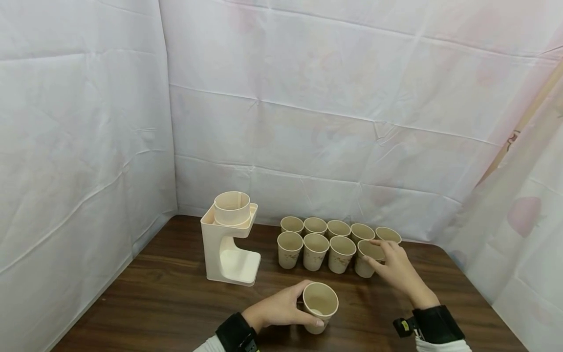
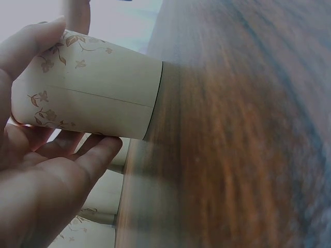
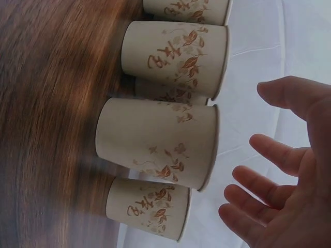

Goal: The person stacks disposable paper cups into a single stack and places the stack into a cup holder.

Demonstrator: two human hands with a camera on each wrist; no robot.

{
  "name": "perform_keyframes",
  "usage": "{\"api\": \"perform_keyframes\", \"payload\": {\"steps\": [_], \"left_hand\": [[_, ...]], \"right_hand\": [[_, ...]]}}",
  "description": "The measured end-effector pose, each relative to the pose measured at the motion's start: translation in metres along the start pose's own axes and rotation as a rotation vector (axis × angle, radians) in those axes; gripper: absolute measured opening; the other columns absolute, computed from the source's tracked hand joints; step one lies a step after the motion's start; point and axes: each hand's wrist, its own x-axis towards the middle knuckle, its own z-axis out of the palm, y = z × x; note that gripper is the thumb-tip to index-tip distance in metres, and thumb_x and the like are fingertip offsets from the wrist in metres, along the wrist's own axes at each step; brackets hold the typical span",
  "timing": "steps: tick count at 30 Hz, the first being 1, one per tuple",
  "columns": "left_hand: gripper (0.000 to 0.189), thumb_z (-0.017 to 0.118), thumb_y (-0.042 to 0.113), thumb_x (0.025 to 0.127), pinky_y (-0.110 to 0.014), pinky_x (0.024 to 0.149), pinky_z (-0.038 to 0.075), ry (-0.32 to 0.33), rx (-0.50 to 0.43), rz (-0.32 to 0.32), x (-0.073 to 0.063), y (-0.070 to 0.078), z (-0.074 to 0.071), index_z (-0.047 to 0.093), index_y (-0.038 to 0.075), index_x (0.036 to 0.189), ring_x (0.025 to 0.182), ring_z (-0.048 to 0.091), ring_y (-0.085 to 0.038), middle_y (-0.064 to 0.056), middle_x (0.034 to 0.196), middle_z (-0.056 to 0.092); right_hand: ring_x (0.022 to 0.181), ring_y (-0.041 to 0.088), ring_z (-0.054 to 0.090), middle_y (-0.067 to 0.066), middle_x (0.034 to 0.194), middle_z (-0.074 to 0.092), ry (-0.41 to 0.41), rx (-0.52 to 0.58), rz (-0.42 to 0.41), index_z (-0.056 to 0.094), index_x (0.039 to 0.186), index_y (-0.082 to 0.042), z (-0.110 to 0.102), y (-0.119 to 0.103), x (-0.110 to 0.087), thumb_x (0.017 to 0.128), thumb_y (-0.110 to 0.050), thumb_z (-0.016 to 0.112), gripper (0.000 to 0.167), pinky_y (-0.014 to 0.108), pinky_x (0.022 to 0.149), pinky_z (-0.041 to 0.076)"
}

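Observation:
My left hand grips a beige paper cup near the front of the table, thumb on one side and fingers on the other. In the left wrist view this cup shows a brown floral print, and its base is at the wooden surface. Over the right-hand cup of the front row is my right hand, fingers spread around its rim. The right wrist view shows that hand apart from the nearest cup, with nothing held.
Two rows of upright paper cups stand at the back of the dark wooden table. Left of them is a cream C-shaped stand carrying a round open cylinder. White curtains hang behind and beside the table.

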Motion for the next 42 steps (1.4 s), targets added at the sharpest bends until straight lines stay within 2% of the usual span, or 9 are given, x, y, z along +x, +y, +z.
{"api": "perform_keyframes", "payload": {"steps": [8,14,31,42], "left_hand": [[0.06,0.085,0.025,0.082,-0.028,0.101,0.038,0.001,-0.004,0.004,-0.001,-0.001,0.0,0.054,0.029,0.133,0.114,0.057,-0.006,0.011,0.118,0.065],[0.06,0.085,0.025,0.082,-0.028,0.102,0.038,0.009,-0.003,0.01,-0.001,0.0,0.0,0.054,0.028,0.133,0.114,0.057,-0.007,0.01,0.118,0.065],[0.059,0.085,0.024,0.083,-0.028,0.101,0.039,0.001,-0.013,0.004,-0.001,0.0,0.0,0.054,0.027,0.133,0.113,0.057,-0.005,0.012,0.117,0.065],[0.059,0.085,0.024,0.083,-0.028,0.101,0.039,-0.002,0.002,-0.004,0.0,0.0,0.0,0.054,0.029,0.133,0.114,0.057,-0.007,0.011,0.118,0.064]], "right_hand": [[0.118,0.061,0.041,0.038,0.129,0.047,-0.041,-0.022,0.036,0.055,0.133,0.007,0.007,0.01,0.005,0.091,-0.034,0.075,0.062,0.069,0.09,0.039],[0.12,0.065,0.039,0.04,0.127,0.047,-0.067,-0.032,0.056,0.054,0.132,0.008,0.009,0.013,0.013,0.09,-0.037,0.076,0.066,0.072,0.092,0.037],[0.118,0.066,0.04,0.044,0.125,0.046,-0.084,-0.056,0.101,0.053,0.131,0.011,0.014,0.021,0.019,0.091,-0.039,0.075,0.067,0.071,0.091,0.039],[0.122,0.061,0.041,0.042,0.128,0.045,-0.089,-0.022,0.113,0.052,0.132,0.009,0.017,0.021,0.02,0.093,-0.041,0.071,0.067,0.068,0.093,0.04]]}}
